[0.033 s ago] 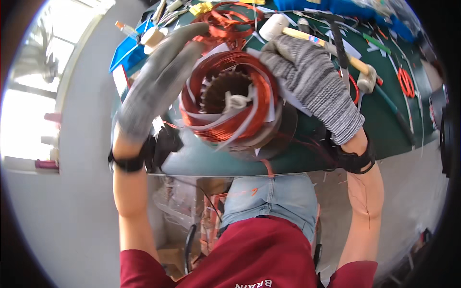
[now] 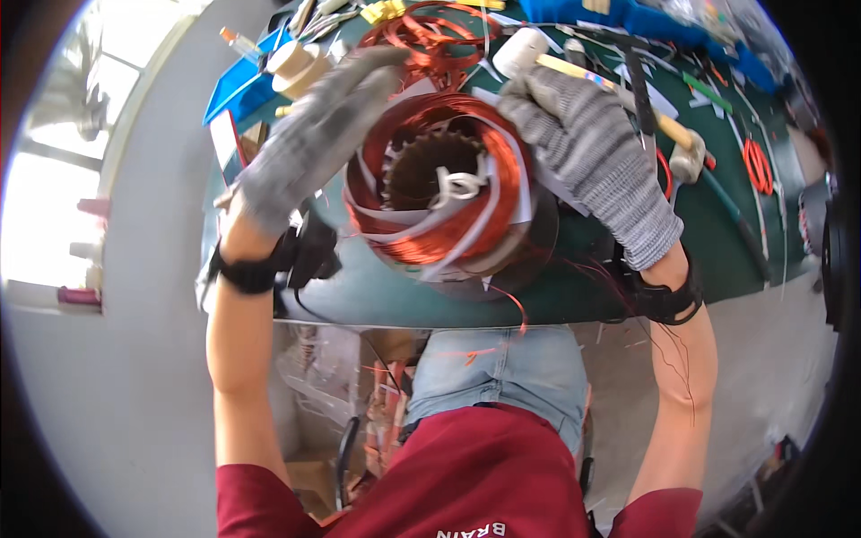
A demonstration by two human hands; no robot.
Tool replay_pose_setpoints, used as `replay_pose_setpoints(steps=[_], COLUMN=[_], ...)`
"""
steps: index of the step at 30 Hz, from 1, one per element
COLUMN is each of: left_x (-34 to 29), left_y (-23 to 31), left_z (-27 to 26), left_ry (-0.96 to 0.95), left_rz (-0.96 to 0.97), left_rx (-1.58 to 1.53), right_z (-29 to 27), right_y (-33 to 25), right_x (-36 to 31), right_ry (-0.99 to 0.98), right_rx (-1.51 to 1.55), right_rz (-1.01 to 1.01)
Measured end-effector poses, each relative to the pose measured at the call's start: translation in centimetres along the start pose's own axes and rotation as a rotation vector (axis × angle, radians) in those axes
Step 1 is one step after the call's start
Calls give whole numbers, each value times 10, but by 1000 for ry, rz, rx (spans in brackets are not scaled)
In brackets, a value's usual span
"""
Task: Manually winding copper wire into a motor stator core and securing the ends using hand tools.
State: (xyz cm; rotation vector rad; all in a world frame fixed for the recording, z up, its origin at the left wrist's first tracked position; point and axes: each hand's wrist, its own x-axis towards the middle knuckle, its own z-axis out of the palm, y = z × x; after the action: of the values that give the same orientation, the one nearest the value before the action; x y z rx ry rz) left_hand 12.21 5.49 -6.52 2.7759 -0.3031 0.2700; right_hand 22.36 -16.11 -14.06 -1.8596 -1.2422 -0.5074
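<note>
A motor stator (image 2: 366, 202) with thick copper windings and white insulating strips stands upright at the table's near side. Its dark toothed core shows inside, with a looped white cord (image 2: 459, 186) in the opening. My left hand (image 2: 309, 134), in a grey glove, lies along the left of the windings, its fingers stretched out together. At the upper right of the windings is my right hand (image 2: 583, 143), gloved in striped grey, with bent fingers pressed together beside white paper. Whether anything is between those fingertips is hidden.
Copper wire coils (image 2: 430, 36) lie behind the stator. A white-headed mallet (image 2: 520, 52), another hammer (image 2: 688, 157) and a red wire bundle (image 2: 758, 166) are at the right. A blue tray (image 2: 242, 85) stands at the left. Thin wires hang over the table's front edge.
My left hand has shifted slightly to the right, and its fingers are closer over the windings' top left. The stator appears slightly further right in the view. My right hand keeps its pose.
</note>
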Motion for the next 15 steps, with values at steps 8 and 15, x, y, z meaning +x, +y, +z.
replay_pose_setpoints(steps=[8, 15], left_x=[3, -15], left_y=[-27, -51], left_z=[42, 54], left_ry=[144, 179], left_rz=[253, 557], left_rx=[-22, 273], right_z=[-2, -6], right_y=[10, -2], right_x=[14, 11], right_ry=[-142, -160], right_rx=[203, 94], right_rz=[147, 196])
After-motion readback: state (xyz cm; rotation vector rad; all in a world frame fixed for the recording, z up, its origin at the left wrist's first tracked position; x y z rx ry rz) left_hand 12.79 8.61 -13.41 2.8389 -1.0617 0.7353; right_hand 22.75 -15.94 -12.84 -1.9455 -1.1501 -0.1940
